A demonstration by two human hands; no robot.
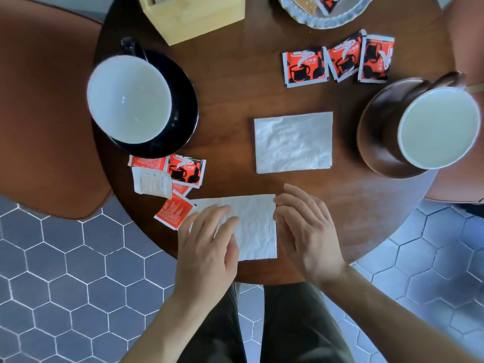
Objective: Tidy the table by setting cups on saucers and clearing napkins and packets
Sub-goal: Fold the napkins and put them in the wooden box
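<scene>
Under the left hand point(209, 239), at the near edge of the round counter point(235, 100), lies a white napkin point(255, 226); that hand's grip is wide, fingers straight and flat on the paper. Just right of it, the right hand point(306, 231) touches the napkin's right edge, its fingers gently bent and its grip holding nothing that can be made out. Beyond both hands a second napkin point(293, 142) lies flat. Left of the left hand sits a heap of red sugar packets point(172, 184); farther off on that side a white cup point(129, 99) stands on a black saucer point(183, 106). Far right of the right hand, a brown cup point(437, 127) rests on a brown saucer point(372, 132), with three packets point(337, 61) beyond it.
</scene>
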